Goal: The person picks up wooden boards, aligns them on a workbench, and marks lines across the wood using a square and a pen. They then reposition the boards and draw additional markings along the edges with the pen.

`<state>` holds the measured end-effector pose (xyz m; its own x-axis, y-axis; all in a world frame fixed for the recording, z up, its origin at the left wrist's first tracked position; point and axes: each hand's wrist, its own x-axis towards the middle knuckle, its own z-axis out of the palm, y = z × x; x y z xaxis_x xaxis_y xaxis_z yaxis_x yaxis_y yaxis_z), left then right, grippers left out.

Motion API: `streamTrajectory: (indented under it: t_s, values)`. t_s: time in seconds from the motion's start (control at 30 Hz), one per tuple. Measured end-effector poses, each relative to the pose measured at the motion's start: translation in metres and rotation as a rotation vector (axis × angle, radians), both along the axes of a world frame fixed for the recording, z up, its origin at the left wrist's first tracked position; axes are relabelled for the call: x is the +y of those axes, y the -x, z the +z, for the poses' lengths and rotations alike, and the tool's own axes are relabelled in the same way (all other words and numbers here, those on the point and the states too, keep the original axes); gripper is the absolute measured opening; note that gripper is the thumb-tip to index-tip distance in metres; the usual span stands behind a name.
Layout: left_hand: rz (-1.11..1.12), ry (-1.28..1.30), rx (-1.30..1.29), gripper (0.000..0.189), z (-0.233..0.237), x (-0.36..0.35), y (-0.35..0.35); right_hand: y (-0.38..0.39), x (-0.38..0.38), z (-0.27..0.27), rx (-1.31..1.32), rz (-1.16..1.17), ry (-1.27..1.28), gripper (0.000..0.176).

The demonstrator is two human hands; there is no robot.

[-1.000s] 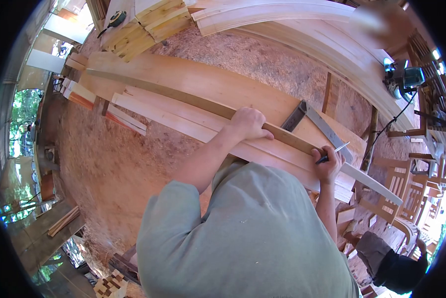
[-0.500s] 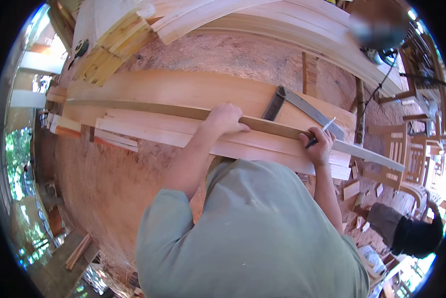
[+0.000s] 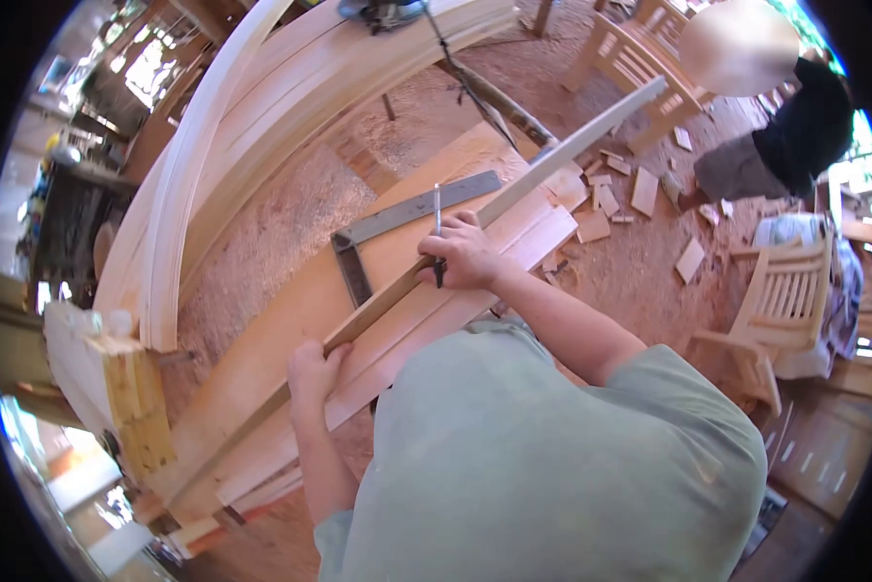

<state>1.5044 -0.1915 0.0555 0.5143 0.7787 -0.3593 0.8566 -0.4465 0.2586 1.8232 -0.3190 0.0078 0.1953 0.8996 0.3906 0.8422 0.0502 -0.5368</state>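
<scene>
A long thin wooden strip (image 3: 591, 134) runs diagonally over the boards, on edge. My left hand (image 3: 314, 373) grips it at its lower part, fingers closed round it. Further up, my right hand (image 3: 462, 254) is closed on the same strip and also holds a dark and white pen (image 3: 438, 218) that points away from me. Beyond the strip, a metal square (image 3: 416, 207) lies on a wide board (image 3: 271, 335). Narrower planks (image 3: 426, 325) lie on my side of the strip.
Curved stacked boards (image 3: 261, 126) stand beyond, with a power tool (image 3: 382, 12) on top. Yellowish blocks (image 3: 140, 412) are at the left. Offcuts (image 3: 643, 191) litter the ground at the right, near a wooden chair (image 3: 785, 301) and another person (image 3: 790, 145).
The view has swung round to the right, so the boards now slant steeply. Both hands still hold the strip, and the pen is still in my right hand.
</scene>
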Motion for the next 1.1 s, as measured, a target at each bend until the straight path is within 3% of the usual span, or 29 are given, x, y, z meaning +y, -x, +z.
streamTrajectory:
  t_s: [0.3, 0.43, 0.53, 0.6, 0.83, 0.9, 1.1]
  values:
    - [-0.125, -0.3, -0.176, 0.05, -0.022, -0.011, 0.01, 0.006, -0.005, -0.005, 0.054, 0.003, 0.129, 0.035]
    - [-0.085, -0.277, -0.118, 0.047, -0.017, -0.015, 0.01, 0.006, -0.006, -0.008, 0.063, -0.001, 0.124, 0.035]
    - [-0.036, -0.251, -0.177, 0.056, -0.018, -0.006, 0.013, 0.005, -0.008, -0.012, 0.1, 0.046, 0.032, 0.032]
    - [0.003, -0.191, 0.054, 0.057, -0.014, 0.0, 0.013, 0.005, -0.008, -0.014, 0.105, 0.064, -0.076, 0.031]
    - [-0.008, -0.169, 0.03, 0.054, -0.011, -0.007, 0.005, 0.006, -0.01, -0.015, 0.128, 0.074, -0.107, 0.025]
    - [0.079, -0.153, -0.112, 0.053, -0.017, -0.014, 0.012, 0.006, -0.011, -0.012, 0.124, 0.084, -0.05, 0.018]
    - [0.119, -0.299, 0.018, 0.053, -0.028, -0.016, 0.016, 0.004, -0.008, -0.01, 0.111, 0.07, 0.111, 0.013]
